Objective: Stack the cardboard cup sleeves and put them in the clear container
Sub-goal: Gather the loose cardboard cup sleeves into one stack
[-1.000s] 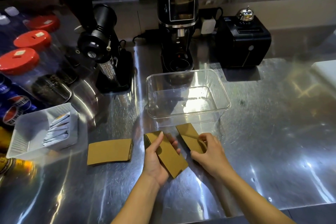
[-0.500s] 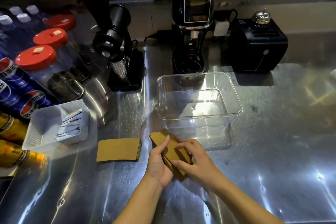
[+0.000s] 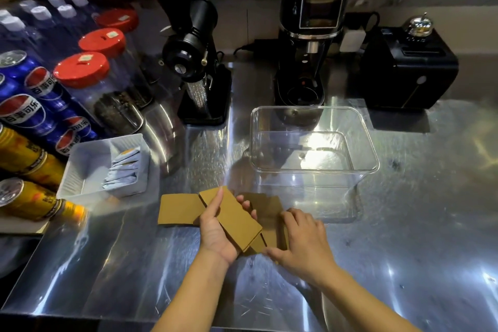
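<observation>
My left hand (image 3: pixel 215 232) grips a small stack of flat brown cardboard sleeves (image 3: pixel 237 219), tilted above the steel counter. Just right of it, my right hand (image 3: pixel 301 245) rests on another brown sleeve (image 3: pixel 265 207), thumb under its near edge and fingers over its right side. A further sleeve (image 3: pixel 179 209) lies flat on the counter to the left, partly overlapped by the held stack. The clear container (image 3: pixel 361 140) stands behind my hands with nothing in it.
A white tray (image 3: pixel 89 159) with sachets sits at the left, beside soda cans (image 3: pixel 29 113) and red-lidded jars (image 3: pixel 80 67). Two black grinders (image 3: pixel 199 62) and a black box with a bell (image 3: pixel 409 70) line the back.
The held stack has shifted left, over the edge of the lone sleeve. My right hand has come off the stack and lies over a separate sleeve to its right.
</observation>
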{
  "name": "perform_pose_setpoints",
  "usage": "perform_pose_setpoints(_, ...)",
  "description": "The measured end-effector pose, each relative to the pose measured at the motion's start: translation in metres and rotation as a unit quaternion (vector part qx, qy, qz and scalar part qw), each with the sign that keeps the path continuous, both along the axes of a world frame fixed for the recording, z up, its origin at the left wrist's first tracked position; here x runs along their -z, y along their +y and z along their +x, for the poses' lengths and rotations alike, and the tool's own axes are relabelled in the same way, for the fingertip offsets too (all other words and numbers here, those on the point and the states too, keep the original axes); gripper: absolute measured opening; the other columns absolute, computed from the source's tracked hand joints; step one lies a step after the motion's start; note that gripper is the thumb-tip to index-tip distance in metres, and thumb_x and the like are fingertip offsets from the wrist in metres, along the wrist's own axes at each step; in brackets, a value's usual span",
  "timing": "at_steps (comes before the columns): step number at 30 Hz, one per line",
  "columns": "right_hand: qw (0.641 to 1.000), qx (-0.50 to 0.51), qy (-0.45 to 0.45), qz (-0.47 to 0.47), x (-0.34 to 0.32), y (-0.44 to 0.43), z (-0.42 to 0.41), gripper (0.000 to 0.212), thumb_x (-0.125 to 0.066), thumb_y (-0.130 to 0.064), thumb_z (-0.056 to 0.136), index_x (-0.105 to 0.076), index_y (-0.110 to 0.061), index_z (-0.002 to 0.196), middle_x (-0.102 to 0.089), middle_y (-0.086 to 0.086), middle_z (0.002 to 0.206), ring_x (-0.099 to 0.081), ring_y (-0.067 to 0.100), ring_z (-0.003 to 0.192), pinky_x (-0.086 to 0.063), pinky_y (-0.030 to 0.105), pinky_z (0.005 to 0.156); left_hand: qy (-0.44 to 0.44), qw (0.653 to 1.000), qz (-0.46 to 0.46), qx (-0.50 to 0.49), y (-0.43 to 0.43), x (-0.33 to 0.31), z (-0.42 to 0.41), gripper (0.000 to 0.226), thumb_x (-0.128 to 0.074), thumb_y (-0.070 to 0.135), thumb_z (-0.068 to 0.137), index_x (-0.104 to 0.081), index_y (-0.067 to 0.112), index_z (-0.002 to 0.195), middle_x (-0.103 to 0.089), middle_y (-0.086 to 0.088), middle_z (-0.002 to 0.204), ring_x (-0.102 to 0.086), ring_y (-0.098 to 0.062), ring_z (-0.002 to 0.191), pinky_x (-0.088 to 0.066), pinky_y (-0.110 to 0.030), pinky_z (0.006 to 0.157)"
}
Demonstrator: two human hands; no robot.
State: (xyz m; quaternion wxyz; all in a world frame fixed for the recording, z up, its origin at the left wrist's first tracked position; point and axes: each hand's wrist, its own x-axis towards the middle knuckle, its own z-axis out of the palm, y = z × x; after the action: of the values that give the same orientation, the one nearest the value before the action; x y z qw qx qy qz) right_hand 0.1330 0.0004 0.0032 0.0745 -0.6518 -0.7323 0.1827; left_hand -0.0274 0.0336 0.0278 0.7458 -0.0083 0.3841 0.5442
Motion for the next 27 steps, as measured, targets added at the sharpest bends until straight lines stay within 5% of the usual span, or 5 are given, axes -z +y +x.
perform_pose_setpoints(10, 0.996, 0.071, 0.04, -0.031, -0.003, 0.008, 0.007, 0.052, -0.064, -0.03, 0.066, -0.044, -0.019, 0.112, -0.046, 0.002, 0.11, -0.042, 0.025, 0.108, -0.023, 0.032, 0.077, 0.003, 1.0, 0.008, 0.012, -0.009, -0.001, 0.0, 0.03, -0.068, 0.036, 0.068, -0.064, 0.015, 0.089, -0.064, -0.003, 0.075, -0.06, -0.017, 0.07, -0.052, -0.035, 0.068)
perform_pose_setpoints(14, 0.946, 0.163, 0.256, -0.115, -0.012, 0.011, 0.012, 0.055, -0.072, -0.025, 0.058, -0.045, -0.029, 0.106, -0.043, -0.003, 0.107, -0.046, 0.017, 0.106, -0.044, 0.033, 0.086, 0.008, 1.0, 0.0, 0.025, -0.014, -0.001, 0.007, 0.038, -0.071, 0.036, 0.064, -0.065, 0.012, 0.093, -0.066, -0.006, 0.079, -0.063, -0.018, 0.072, -0.053, -0.037, 0.071)
perform_pose_setpoints(16, 0.897, 0.164, 0.382, -0.148, -0.022, 0.008, 0.011, 0.054, -0.075, -0.025, 0.056, -0.046, -0.032, 0.101, -0.045, -0.001, 0.112, -0.051, 0.013, 0.1, -0.055, 0.023, 0.067, 0.004, 0.998, 0.007, 0.054, -0.017, -0.001, 0.01, 0.043, -0.07, 0.04, 0.066, -0.067, 0.008, 0.094, -0.068, -0.01, 0.083, -0.065, -0.023, 0.077, -0.054, -0.039, 0.074)
perform_pose_setpoints(19, 0.87, 0.121, 0.452, -0.154, -0.036, 0.003, 0.002, 0.052, -0.074, -0.034, 0.052, -0.046, -0.039, 0.096, -0.044, -0.007, 0.107, -0.05, 0.004, 0.093, -0.049, 0.015, 0.049, -0.011, 0.992, 0.044, 0.117, -0.023, -0.002, 0.017, 0.05, -0.059, 0.046, 0.074, -0.07, 0.004, 0.098, -0.073, -0.018, 0.095, -0.068, -0.033, 0.088, -0.057, -0.042, 0.074)
perform_pose_setpoints(27, 0.936, 0.029, 0.341, -0.084, -0.042, -0.005, -0.015, 0.049, -0.065, -0.036, 0.056, -0.052, -0.027, 0.103, -0.045, -0.006, 0.105, -0.045, 0.013, 0.106, -0.039, 0.023, 0.088, 0.007, 0.995, 0.026, 0.099, -0.028, -0.001, 0.031, 0.039, -0.066, 0.042, 0.065, -0.074, 0.007, 0.079, -0.072, -0.013, 0.078, -0.069, -0.027, 0.075, -0.053, -0.04, 0.077)
